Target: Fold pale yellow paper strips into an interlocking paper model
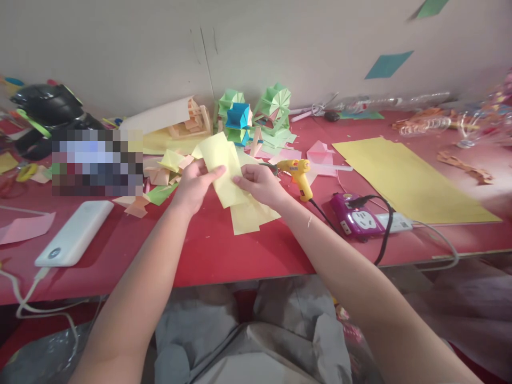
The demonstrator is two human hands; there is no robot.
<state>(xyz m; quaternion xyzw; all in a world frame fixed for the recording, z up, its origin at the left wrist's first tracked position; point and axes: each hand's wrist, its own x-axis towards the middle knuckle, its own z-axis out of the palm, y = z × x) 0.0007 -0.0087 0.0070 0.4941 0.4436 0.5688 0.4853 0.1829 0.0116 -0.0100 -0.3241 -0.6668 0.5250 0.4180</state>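
Observation:
Both hands hold a folded piece of pale yellow paper (222,176) above the red table (224,256). My left hand (195,186) pinches its left edge, thumb on top. At the right edge, my right hand (258,184) has its thumb and fingers closed on the same paper. More pale yellow sheets (245,217) lie on the table just beneath. To the right of my right hand rests a yellow glue gun (298,175). Behind the hands stand a blue folded-paper piece (239,118) and green folded-paper shapes (275,104).
A purple power socket (358,216) with cables sits at the right, before large yellow sheets (412,181). At the left lie a white power bank (75,233) and a pixelated area. Plastic bottles (372,102) lie along the wall; paper scraps (162,194) are scattered left.

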